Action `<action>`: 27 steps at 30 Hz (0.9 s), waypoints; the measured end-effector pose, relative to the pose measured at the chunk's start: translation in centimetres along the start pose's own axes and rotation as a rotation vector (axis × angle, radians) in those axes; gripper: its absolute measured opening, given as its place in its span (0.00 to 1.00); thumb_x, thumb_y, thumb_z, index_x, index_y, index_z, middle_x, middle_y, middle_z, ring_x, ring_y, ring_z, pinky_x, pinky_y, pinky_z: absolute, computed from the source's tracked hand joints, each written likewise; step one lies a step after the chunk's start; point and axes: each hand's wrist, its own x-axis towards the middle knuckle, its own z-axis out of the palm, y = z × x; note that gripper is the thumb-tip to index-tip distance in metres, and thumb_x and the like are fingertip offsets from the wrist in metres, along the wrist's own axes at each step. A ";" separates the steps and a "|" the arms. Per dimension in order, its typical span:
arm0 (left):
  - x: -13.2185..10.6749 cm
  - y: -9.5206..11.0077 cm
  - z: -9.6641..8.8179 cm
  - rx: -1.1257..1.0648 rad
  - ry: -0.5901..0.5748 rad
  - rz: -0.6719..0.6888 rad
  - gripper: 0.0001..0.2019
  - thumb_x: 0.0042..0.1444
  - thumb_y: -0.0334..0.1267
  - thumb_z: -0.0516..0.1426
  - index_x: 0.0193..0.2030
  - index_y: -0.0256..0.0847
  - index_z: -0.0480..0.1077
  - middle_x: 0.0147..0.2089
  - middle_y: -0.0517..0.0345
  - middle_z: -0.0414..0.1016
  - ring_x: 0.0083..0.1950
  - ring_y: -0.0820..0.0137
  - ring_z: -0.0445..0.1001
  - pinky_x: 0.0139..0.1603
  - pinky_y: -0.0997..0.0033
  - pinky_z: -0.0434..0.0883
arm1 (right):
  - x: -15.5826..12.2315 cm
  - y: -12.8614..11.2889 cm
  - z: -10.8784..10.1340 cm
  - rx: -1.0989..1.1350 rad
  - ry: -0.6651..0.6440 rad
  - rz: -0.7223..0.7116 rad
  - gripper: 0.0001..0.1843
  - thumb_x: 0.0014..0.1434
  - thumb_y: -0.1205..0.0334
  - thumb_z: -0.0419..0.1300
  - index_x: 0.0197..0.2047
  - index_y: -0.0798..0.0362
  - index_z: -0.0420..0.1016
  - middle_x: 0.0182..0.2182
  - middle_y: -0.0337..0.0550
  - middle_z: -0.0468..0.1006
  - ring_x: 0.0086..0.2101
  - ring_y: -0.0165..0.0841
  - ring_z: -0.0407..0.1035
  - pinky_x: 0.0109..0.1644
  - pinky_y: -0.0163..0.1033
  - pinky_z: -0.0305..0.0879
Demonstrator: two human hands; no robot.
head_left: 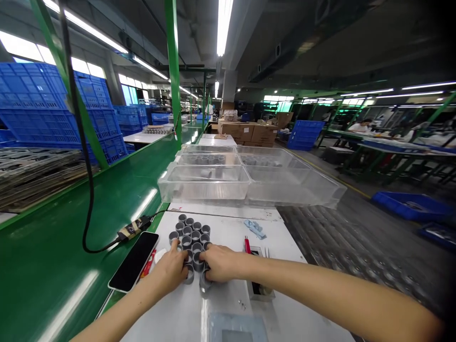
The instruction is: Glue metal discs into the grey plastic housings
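Observation:
Several short grey tube pieces (195, 236) stand upright in a tight cluster on the white table (178, 313). At the cluster's left side my left hand (171, 267) grips some of the near pieces, its fingers curled over their rims. From the right, my right hand (221, 262) has its fingers bent around pieces on the near right side. One grey piece (205, 281) at the near end looks slightly tilted below my right fingers. My fingers partly cover the rings they touch, so how many each hand holds cannot be made out.
Clear plastic bins (206, 190) stand beyond the cluster, some with grey pieces inside. On the left lie a phone (133, 261) and a cable adapter (133, 228) by a green conveyor (71, 266). A small tool box (261, 293), red-handled tool (247, 244) and blue cloth (254, 228) lie right.

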 end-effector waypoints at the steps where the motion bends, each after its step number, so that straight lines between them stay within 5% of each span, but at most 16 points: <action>1: -0.2 -0.1 0.0 -0.016 -0.004 0.002 0.15 0.66 0.42 0.62 0.57 0.42 0.73 0.64 0.48 0.73 0.56 0.57 0.77 0.57 0.49 0.76 | 0.2 0.1 0.1 0.017 -0.005 0.005 0.25 0.53 0.54 0.63 0.55 0.50 0.77 0.49 0.54 0.75 0.44 0.50 0.76 0.40 0.47 0.72; 6: -1.4 -1.2 0.1 -0.108 -0.002 -0.012 0.22 0.66 0.45 0.60 0.66 0.45 0.67 0.75 0.44 0.59 0.54 0.58 0.79 0.56 0.50 0.76 | 0.0 0.7 -0.1 0.096 -0.027 -0.006 0.32 0.52 0.48 0.66 0.60 0.45 0.75 0.51 0.53 0.74 0.47 0.53 0.75 0.41 0.48 0.72; 10: -2.5 -1.7 -0.9 -0.137 0.026 -0.026 0.24 0.63 0.45 0.59 0.65 0.48 0.69 0.78 0.41 0.52 0.48 0.57 0.83 0.51 0.56 0.77 | -2.4 1.2 -2.5 0.141 0.050 -0.045 0.33 0.55 0.44 0.65 0.63 0.42 0.75 0.56 0.51 0.74 0.51 0.55 0.74 0.45 0.50 0.72; 12: -2.8 -1.2 -3.0 -0.130 0.061 -0.014 0.22 0.61 0.45 0.58 0.63 0.48 0.71 0.74 0.42 0.59 0.47 0.54 0.83 0.49 0.55 0.78 | -4.1 1.7 -4.8 0.162 0.129 -0.071 0.30 0.57 0.45 0.64 0.62 0.43 0.76 0.57 0.50 0.76 0.52 0.54 0.74 0.48 0.50 0.71; 15: -2.3 0.4 -8.6 -0.123 0.185 0.041 0.17 0.66 0.48 0.54 0.57 0.50 0.75 0.59 0.50 0.78 0.45 0.57 0.82 0.48 0.59 0.77 | -6.8 3.1 -9.4 0.203 0.324 -0.091 0.22 0.63 0.48 0.61 0.57 0.46 0.80 0.54 0.46 0.81 0.50 0.45 0.76 0.54 0.46 0.71; 19: 2.2 3.2 -18.2 -0.092 0.400 0.059 0.14 0.70 0.48 0.52 0.54 0.50 0.75 0.56 0.57 0.79 0.53 0.60 0.78 0.56 0.61 0.74 | -9.6 7.7 -16.5 0.253 0.663 0.051 0.22 0.70 0.46 0.52 0.51 0.50 0.81 0.44 0.44 0.84 0.41 0.37 0.79 0.47 0.38 0.74; 22: 7.9 4.0 -23.3 -0.036 0.371 -0.027 0.16 0.68 0.47 0.58 0.56 0.40 0.73 0.58 0.49 0.76 0.57 0.56 0.76 0.57 0.48 0.74 | -10.7 12.9 -21.1 0.225 0.896 0.269 0.24 0.73 0.48 0.46 0.54 0.53 0.77 0.44 0.49 0.84 0.41 0.37 0.78 0.50 0.40 0.73; 24: 11.6 4.1 -24.7 0.008 0.217 -0.131 0.15 0.67 0.43 0.61 0.56 0.41 0.74 0.57 0.50 0.77 0.53 0.58 0.79 0.53 0.52 0.77 | -10.8 16.6 -23.2 0.199 0.952 0.404 0.21 0.73 0.52 0.48 0.51 0.55 0.77 0.44 0.51 0.83 0.43 0.38 0.77 0.53 0.41 0.72; 27: 15.5 4.2 -24.2 0.098 -0.013 -0.251 0.14 0.66 0.41 0.63 0.56 0.40 0.74 0.54 0.51 0.78 0.49 0.61 0.81 0.47 0.56 0.80 | -9.9 21.1 -24.8 0.166 0.914 0.528 0.16 0.71 0.52 0.57 0.50 0.55 0.77 0.49 0.49 0.80 0.48 0.39 0.75 0.56 0.48 0.72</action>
